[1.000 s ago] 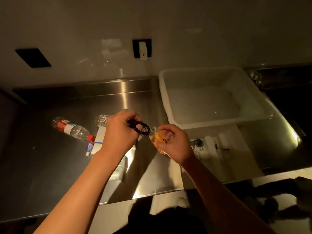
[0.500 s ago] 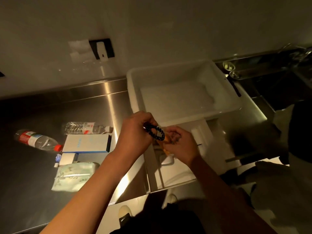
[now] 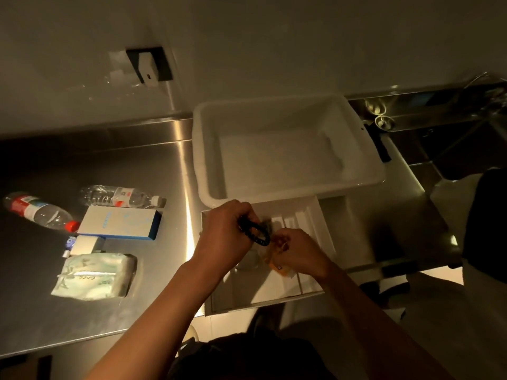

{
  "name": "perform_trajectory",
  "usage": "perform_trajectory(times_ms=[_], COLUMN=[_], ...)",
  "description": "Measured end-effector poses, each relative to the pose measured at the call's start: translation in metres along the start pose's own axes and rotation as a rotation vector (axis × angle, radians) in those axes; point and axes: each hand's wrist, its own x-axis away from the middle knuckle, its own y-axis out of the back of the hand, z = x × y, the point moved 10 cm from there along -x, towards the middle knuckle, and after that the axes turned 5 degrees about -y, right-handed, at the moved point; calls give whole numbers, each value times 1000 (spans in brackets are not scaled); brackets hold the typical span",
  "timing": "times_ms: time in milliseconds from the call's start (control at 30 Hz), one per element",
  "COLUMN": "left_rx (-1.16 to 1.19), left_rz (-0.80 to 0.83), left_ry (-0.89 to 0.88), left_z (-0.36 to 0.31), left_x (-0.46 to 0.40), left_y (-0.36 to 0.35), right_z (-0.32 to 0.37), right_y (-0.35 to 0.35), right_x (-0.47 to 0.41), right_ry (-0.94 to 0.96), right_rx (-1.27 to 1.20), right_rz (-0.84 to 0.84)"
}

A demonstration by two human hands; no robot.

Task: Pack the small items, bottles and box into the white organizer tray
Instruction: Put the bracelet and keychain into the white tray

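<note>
Left hand (image 3: 223, 237) pinches the black beaded bracelet (image 3: 253, 233); right hand (image 3: 297, 253) grips a small orange packet (image 3: 277, 266) (blurred). Crowded hands above the white compartmented organizer tray (image 3: 274, 294) risk dropping either.

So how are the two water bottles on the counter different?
The red-capped bottle has a red cap and a red, white and blue label; the white-capped bottle has a white cap and a mostly white label. The red-capped bottle lies slanted at the far left, while the white-capped bottle lies nearly level, just behind the blue-and-white box. Both are clear plastic, lying on their sides on the steel counter.
</note>
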Motion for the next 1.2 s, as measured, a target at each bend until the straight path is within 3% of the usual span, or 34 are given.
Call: perform_trajectory(times_ms=[167,467,833,967,1200], left_rx=[-44,-55,-50,-76,-133], left_rz=[-17,-23,-35,-10,45], left_ry=[104,169,188,164,128], left_z=[35,60,67,68,70], left_x=[18,36,44,45,48], left_y=[-5,-14,-7,-10,-18], right_z=[-15,-4,5,-5,5], right_y=[-24,-49,-49,-56,-74], right_x=[-13,-28,-16,-9,-7], right_ry=[-27,28,217,242,296], right_rx=[208,482,573,746,756], right_rz=[155,272,132,176,211])
